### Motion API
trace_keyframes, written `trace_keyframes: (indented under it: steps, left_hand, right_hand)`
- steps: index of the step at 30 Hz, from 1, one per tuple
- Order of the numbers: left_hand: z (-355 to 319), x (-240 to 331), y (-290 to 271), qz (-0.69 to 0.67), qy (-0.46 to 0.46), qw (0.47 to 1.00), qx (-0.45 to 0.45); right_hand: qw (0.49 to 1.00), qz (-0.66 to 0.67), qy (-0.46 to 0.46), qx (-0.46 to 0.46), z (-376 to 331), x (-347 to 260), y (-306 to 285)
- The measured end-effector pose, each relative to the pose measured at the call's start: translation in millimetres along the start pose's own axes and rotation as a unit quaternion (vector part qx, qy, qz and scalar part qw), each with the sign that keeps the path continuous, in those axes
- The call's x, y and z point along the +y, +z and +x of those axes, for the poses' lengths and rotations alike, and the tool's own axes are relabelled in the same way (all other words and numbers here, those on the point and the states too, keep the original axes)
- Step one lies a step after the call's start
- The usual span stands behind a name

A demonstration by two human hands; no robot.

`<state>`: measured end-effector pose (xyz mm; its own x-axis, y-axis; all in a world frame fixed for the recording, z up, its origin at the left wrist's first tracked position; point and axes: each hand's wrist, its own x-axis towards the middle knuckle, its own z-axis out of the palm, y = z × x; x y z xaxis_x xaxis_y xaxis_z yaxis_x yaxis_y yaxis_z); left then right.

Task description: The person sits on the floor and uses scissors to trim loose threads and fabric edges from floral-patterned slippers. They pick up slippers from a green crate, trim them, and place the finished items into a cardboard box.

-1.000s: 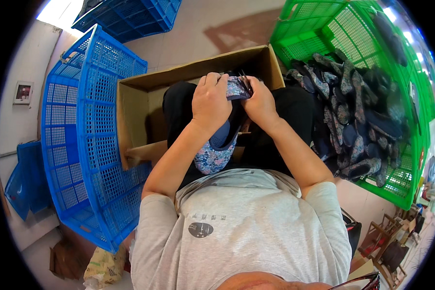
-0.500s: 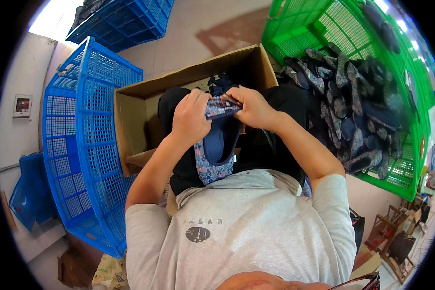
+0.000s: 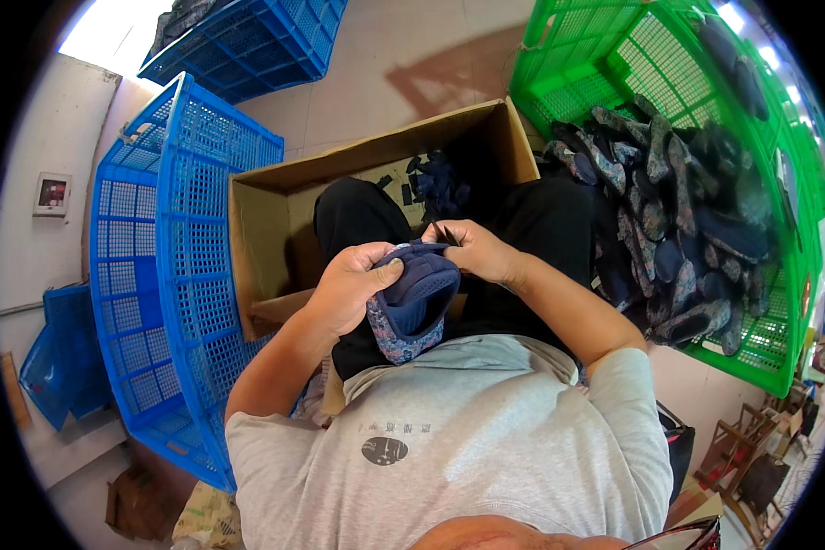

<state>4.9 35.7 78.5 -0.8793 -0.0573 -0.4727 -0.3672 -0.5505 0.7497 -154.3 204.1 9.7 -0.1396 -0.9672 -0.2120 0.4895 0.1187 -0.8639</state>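
Note:
My left hand grips a dark blue fabric shoe with a floral patterned outer side, held over my lap with its opening facing me. My right hand pinches the shoe's far edge and holds a small dark tool; what kind of tool it is I cannot tell. Both hands sit just in front of an open cardboard box between my knees, which holds several dark fabric scraps.
A green plastic crate on my right holds a pile of similar patterned shoes. A blue plastic crate stands on my left, another blue crate lies farther off. Wooden furniture is at the lower right.
My hands and the shoe have come down from above the box toward my lap. The shoe has turned so its dark blue inside now faces up.

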Motion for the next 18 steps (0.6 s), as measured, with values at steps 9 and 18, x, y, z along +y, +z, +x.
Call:
trace_keyframes:
  steps: [9,18]
  left_hand:
    - [-1,-5,-25,-0.132,-0.041,0.988,-0.075]
    - [-12,-6,-30,-0.136,-0.052,0.986,-0.078]
  right_hand:
    - [0.988,0.155,-0.015,0.000,5,31,8]
    - [0.986,0.165,-0.034,-0.014,17,40,19]
